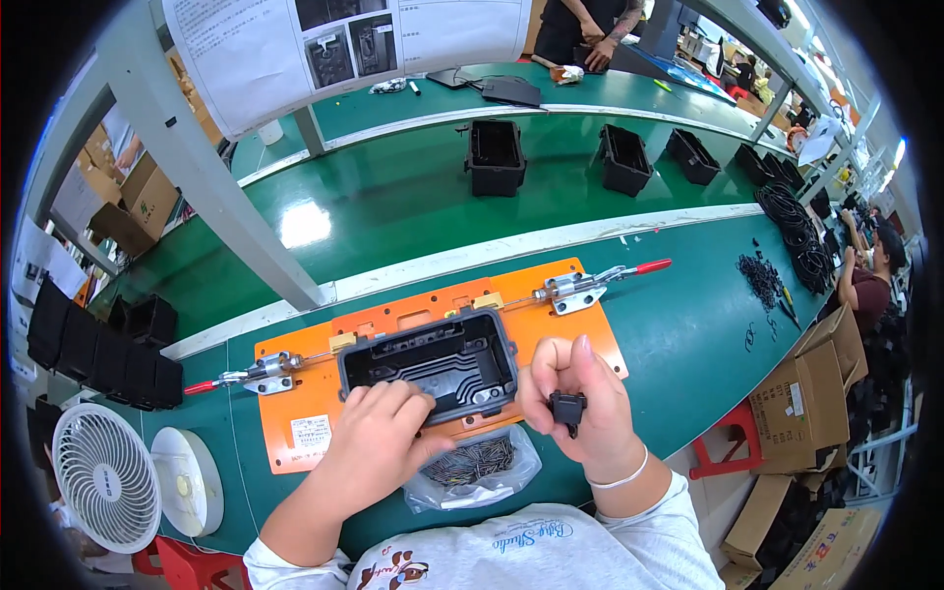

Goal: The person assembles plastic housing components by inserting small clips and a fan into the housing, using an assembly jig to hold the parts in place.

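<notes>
An open black plastic box (501, 339) lies in an orange fixture plate (285, 423), its ribbed inside facing up. My left hand (379, 428) is curled over the box's near wall, fingers on the inner side and thumb on the outer side. To the right of the box, my right hand (590, 403) is closed round a small black plastic part (567, 408), held above the plate's edge. A clear plastic bag of screws (472, 467) sits just in front of the box, partly behind my left hand.
Toggle clamps with red handles flank the box, a left clamp (265, 372) and a right clamp (575, 290). A white fan (106, 480) stands at left. More black boxes (495, 157) sit on the green conveyor behind. Black cables (792, 231) and small black parts (762, 280) lie at right.
</notes>
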### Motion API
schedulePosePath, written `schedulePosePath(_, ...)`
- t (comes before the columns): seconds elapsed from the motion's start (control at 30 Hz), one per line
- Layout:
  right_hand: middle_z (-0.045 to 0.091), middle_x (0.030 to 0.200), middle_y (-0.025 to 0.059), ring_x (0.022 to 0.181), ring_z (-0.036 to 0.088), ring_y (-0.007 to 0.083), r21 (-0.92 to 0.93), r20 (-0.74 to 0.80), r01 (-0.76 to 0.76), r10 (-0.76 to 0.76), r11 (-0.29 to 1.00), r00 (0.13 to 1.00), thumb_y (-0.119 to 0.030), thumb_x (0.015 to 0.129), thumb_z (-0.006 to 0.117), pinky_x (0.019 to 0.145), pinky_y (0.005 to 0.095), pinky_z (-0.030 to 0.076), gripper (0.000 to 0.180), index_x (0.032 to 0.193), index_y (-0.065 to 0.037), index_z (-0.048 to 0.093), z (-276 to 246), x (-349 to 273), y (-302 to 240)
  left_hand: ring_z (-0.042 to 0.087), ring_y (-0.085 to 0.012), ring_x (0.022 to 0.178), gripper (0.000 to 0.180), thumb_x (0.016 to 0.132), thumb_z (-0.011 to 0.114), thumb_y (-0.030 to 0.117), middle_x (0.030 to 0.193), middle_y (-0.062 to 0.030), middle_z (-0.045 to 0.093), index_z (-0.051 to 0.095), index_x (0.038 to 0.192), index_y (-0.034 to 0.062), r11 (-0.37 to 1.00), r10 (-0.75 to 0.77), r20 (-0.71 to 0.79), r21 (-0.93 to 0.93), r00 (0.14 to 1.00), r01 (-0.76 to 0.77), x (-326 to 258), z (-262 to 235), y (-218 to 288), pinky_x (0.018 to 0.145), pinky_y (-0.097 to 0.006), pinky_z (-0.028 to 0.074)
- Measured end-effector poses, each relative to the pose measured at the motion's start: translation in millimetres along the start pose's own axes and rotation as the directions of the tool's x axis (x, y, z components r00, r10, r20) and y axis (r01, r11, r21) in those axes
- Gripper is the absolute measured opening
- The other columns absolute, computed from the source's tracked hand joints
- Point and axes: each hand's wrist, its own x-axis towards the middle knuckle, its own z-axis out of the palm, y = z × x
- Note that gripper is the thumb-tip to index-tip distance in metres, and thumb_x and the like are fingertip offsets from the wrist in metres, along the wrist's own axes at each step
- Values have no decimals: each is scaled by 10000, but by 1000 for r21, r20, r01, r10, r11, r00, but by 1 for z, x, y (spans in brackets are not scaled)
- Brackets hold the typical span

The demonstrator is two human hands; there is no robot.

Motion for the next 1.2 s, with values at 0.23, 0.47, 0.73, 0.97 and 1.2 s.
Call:
schedulePosePath(0.23, 502, 664, 11, 515, 385, 49, -55, -4, -147, 147, 988, 989, -500, 1036, 279, 436, 201, 302, 518, 825, -81, 498, 31, 10, 21, 538, -230, 859, 489, 663, 852, 130, 967, -108, 519, 652, 1095, 17, 842, -26, -280, -524, 960, -130, 12, 1, 24, 717, -318, 458)
schedulePosePath(0.47, 489, 727, -5, 589, 415, 67, 205, -74, -179, 197, 962, 978, -513, 1032, 274, 515, 203, 305, 496, 912, -94, 510, 27, 17, 32, 634, -286, 1030, 273, 771, 648, -136, 1123, -237, 602, 484, 928, 17, 484, -234, -359, -849, 903, -212, 2, 24, 5, 863, -365, 499)
schedulePosePath(0.73, 448, 832, 10, 703, 392, 117, 340, -138, -6, 56, 941, 989, -550, 1006, 308, 671, 276, 361, 503, 1018, -90, 511, 23, 25, 34, 620, -144, 749, 192, 818, 491, -168, 993, -186, 615, 503, 950, -29, 376, -254, -62, -926, 965, 39, -4, 13, -2, 686, -252, 524)
schedulePosePath(0.97, 446, 940, 11, 832, 389, 81, 36, -154, 170, -163, 985, 974, -575, 987, 358, 777, 231, 345, 572, 1149, -42, 482, 40, 23, 49, 598, -161, 779, 193, 818, 601, -79, 935, -114, 573, 567, 997, -16, 501, -214, -15, -860, 977, 96, 5, 25, 12, 616, -264, 498)
schedulePosePath(1.2, 412, 1044, 35, 891, 391, 102, -385, 24, 326, -343, 864, 939, -425, 983, 482, 819, 243, 366, 483, 1222, -7, 446, 31, 23, 49, 585, -301, 787, 260, 750, 692, -61, 933, -154, 555, 574, 978, -23, 872, -139, -384, -484, 913, -71, 3, 25, 7, 651, -348, 500)
